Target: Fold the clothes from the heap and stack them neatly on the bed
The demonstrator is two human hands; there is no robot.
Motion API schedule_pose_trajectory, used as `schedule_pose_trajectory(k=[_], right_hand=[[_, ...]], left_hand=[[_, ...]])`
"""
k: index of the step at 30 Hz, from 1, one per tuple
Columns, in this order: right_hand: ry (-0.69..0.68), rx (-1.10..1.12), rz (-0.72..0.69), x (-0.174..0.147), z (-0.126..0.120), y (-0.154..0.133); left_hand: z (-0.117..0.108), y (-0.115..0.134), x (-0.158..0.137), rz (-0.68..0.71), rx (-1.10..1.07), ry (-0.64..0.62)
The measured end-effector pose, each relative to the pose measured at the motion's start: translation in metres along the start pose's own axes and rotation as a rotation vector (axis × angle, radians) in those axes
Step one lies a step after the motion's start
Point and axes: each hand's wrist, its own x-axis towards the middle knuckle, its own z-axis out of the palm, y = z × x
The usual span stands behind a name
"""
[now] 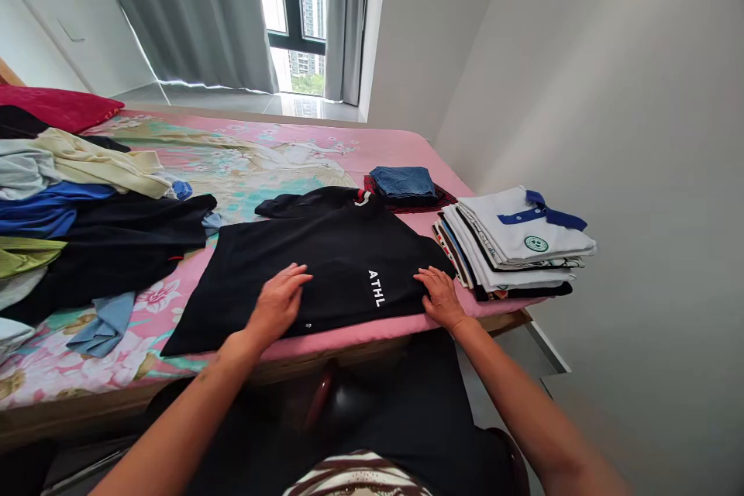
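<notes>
A black T-shirt (314, 256) lies spread on the bed, its collar away from me and white letters "ATHL" down one side. My left hand (283, 298) rests on the near edge of its body, fingers stretched out over the cloth. Close to the sleeve on the right, my right hand (440, 296) lies on the fabric with its fingers extended. Neither hand visibly grips the shirt. The undersides of both hands are hidden.
A folded stack with a white polo shirt (511, 229) on top stands at the right edge of the bed (401, 143). Behind the T-shirt sit folded jeans (402, 182). A heap of loose clothes (116, 229) covers the left side. A wall (610, 132) rises on the right.
</notes>
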Motion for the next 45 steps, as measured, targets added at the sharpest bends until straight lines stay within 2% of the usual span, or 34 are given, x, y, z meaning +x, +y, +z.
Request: schedule_pose_trajectory(k=[2, 4, 8, 14, 16, 19, 22, 26, 31, 35, 37, 40, 42, 45], right_hand=[[-0.013, 0.006, -0.016, 0.003, 0.0, 0.003], [0.0, 0.009, -0.013, 0.005, 0.001, 0.008], [0.078, -0.022, 0.095, -0.004, 0.008, 0.019], [0.196, -0.043, 0.226, -0.023, 0.016, 0.016], [0.232, -0.027, 0.196, -0.023, 0.013, 0.009], [0.216, -0.001, 0.111, -0.02, 0.007, 0.0], [0.2, 0.005, 0.156, -0.015, 0.002, -0.007], [0.208, 0.04, 0.208, -0.008, -0.004, -0.02], [0.097, 0.044, 0.223, 0.007, -0.005, -0.04], [0.107, 0.063, 0.194, 0.011, -0.007, -0.047], [0.121, 0.074, 0.111, 0.007, -0.01, -0.05], [0.063, 0.052, -0.031, -0.006, -0.01, -0.053], [0.029, 0.007, -0.072, -0.014, -0.006, -0.054], [0.047, -0.07, -0.068, -0.019, 0.006, -0.051]], left_hand=[[0.029, 0.019, 0.018, 0.026, 0.032, -0.123], [0.055, 0.029, 0.028, -0.018, 0.101, -0.218], [0.088, 0.032, 0.025, -0.14, 0.219, -0.294], [0.093, 0.03, 0.018, -0.15, 0.278, -0.29], [0.093, 0.031, 0.019, -0.145, 0.285, -0.288], [0.093, 0.031, 0.019, -0.148, 0.288, -0.284], [0.091, 0.03, 0.019, -0.15, 0.265, -0.284], [0.079, 0.031, 0.012, -0.154, 0.224, -0.232], [0.049, 0.024, -0.019, -0.118, 0.252, -0.142], [0.013, -0.003, -0.061, -0.115, 0.285, -0.137], [-0.007, -0.022, -0.084, -0.12, 0.318, -0.156], [-0.035, -0.051, -0.112, -0.17, 0.37, -0.162], [-0.049, -0.065, -0.125, -0.207, 0.373, -0.161], [-0.062, -0.076, -0.133, -0.232, 0.318, -0.174]])
